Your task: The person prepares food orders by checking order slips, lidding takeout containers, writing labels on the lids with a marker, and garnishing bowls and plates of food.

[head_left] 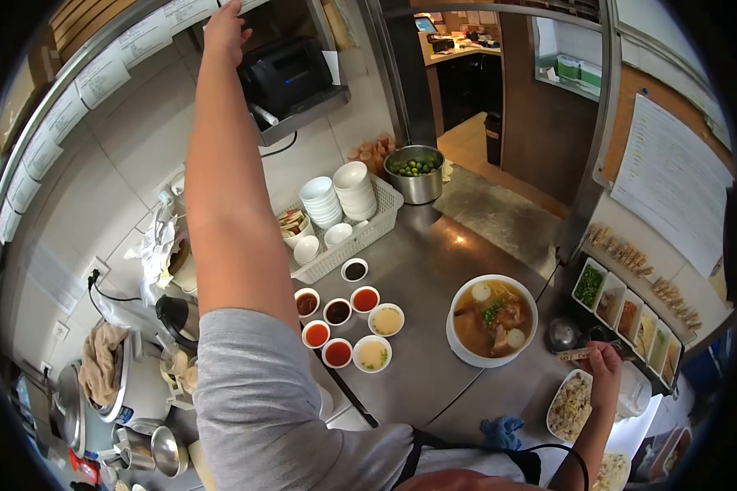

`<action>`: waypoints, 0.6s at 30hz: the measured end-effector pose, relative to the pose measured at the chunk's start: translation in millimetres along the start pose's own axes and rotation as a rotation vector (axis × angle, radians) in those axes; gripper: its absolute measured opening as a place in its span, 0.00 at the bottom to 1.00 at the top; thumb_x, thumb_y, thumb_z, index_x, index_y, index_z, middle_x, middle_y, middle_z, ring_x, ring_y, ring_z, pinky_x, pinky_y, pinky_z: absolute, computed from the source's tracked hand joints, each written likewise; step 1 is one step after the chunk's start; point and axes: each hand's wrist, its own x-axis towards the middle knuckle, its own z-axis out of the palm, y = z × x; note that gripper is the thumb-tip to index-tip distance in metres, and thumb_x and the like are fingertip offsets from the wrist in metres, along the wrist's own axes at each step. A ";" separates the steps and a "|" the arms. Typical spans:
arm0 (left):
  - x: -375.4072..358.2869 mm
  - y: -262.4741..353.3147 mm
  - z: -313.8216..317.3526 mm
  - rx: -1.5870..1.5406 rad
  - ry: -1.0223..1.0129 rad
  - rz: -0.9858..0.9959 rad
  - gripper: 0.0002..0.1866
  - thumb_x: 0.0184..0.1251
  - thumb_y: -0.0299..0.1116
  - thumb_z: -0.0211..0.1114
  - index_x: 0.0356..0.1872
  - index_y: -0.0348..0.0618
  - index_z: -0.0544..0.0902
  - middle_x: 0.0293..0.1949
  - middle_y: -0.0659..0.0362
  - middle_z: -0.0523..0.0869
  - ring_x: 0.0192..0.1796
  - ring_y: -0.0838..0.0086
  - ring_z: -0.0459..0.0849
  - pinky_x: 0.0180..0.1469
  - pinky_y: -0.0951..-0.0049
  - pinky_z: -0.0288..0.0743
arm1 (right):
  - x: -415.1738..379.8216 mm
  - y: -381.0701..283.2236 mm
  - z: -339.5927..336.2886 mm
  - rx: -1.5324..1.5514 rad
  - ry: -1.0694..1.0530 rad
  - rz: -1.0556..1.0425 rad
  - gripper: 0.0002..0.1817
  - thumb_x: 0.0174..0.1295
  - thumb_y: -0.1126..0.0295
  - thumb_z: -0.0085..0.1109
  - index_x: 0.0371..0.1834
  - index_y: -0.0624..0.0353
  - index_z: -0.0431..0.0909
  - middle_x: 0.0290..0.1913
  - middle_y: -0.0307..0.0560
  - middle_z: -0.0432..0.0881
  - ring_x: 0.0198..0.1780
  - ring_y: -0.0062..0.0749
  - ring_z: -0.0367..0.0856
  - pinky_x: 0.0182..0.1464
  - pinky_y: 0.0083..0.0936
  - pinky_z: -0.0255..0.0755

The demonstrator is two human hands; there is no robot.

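Observation:
My left hand is stretched up to the rail at the top edge, its fingers curled beside the printed paper slips; what they grip is hidden. Low on the right, my right hand pinches what looks like a wooden clothespin. Just below that hand lies an oval dish of fried rice, with a metal ladle above it. To the left stands a large white bowl of soup with meat, egg halves and green onion. Several small sauce cups stand farther left.
A white basket holds stacked bowls by the wall, next to a steel pot of green limes. A black printer sits on a shelf. Topping containers line the right edge; a blue cloth lies near my body.

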 end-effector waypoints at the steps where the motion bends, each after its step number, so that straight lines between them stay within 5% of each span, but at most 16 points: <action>1: 3.4 -3.4 -2.0 0.003 0.009 0.006 0.20 0.54 0.39 0.59 0.48 0.46 0.71 0.46 0.64 0.70 0.40 0.75 0.68 0.39 0.70 0.69 | 4.4 -2.2 3.2 -0.006 -0.008 0.012 0.09 0.57 0.66 0.50 0.33 0.60 0.73 0.26 0.34 0.73 0.26 0.15 0.69 0.29 0.11 0.65; 5: 17.6 -16.6 -15.0 -0.090 -0.038 -0.025 0.25 0.52 0.40 0.62 0.51 0.45 0.67 0.46 0.59 0.71 0.40 0.72 0.69 0.39 0.71 0.69 | 15.4 -16.2 9.2 -0.079 0.018 0.064 0.10 0.56 0.65 0.52 0.33 0.61 0.74 0.26 0.35 0.74 0.26 0.15 0.69 0.28 0.12 0.65; 6: -8.2 -4.8 -3.5 -0.125 0.012 -0.052 0.29 0.51 0.45 0.61 0.52 0.40 0.66 0.55 0.50 0.62 0.47 0.63 0.70 0.45 0.68 0.69 | 18.7 -20.8 11.0 -0.103 0.025 0.066 0.11 0.55 0.64 0.52 0.32 0.62 0.74 0.24 0.34 0.73 0.24 0.15 0.69 0.27 0.12 0.64; 9: -14.7 -5.0 -8.2 -0.143 -0.037 -0.091 0.27 0.56 0.41 0.55 0.53 0.35 0.63 0.52 0.43 0.67 0.50 0.58 0.70 0.51 0.67 0.68 | 27.5 -35.9 2.2 -0.344 0.091 -0.101 0.16 0.57 0.59 0.49 0.19 0.59 0.70 0.16 0.33 0.67 0.20 0.13 0.64 0.22 0.15 0.59; 10: -1.0 -16.8 -14.2 -0.139 -0.027 -0.162 0.24 0.60 0.38 0.50 0.55 0.36 0.62 0.52 0.42 0.66 0.53 0.57 0.68 0.53 0.67 0.66 | 26.7 -51.9 -2.7 -0.334 0.182 0.112 0.17 0.57 0.58 0.48 0.20 0.60 0.70 0.15 0.33 0.67 0.20 0.14 0.64 0.22 0.15 0.59; 13: -3.7 -69.2 -28.3 -0.041 -0.088 0.070 0.20 0.64 0.32 0.42 0.57 0.37 0.61 0.58 0.49 0.59 0.56 0.62 0.65 0.55 0.71 0.63 | 51.3 -27.1 -70.1 -0.467 0.428 -0.228 0.14 0.56 0.61 0.50 0.28 0.62 0.74 0.18 0.38 0.72 0.22 0.17 0.68 0.25 0.17 0.63; 14: -46.3 -63.2 -6.3 -0.069 0.019 0.031 0.21 0.62 0.36 0.47 0.55 0.38 0.64 0.56 0.51 0.62 0.53 0.67 0.68 0.51 0.73 0.65 | 64.5 -17.6 -95.9 -0.478 0.503 -0.314 0.14 0.55 0.61 0.51 0.31 0.62 0.75 0.19 0.39 0.73 0.22 0.18 0.69 0.26 0.17 0.64; 18: -145.2 -120.3 17.4 -0.294 -0.085 -0.267 0.20 0.56 0.41 0.56 0.48 0.43 0.70 0.50 0.59 0.68 0.47 0.71 0.68 0.43 0.73 0.63 | 102.7 -6.7 -164.2 -0.752 0.752 -0.412 0.12 0.52 0.64 0.52 0.34 0.61 0.76 0.25 0.48 0.78 0.27 0.33 0.76 0.31 0.24 0.69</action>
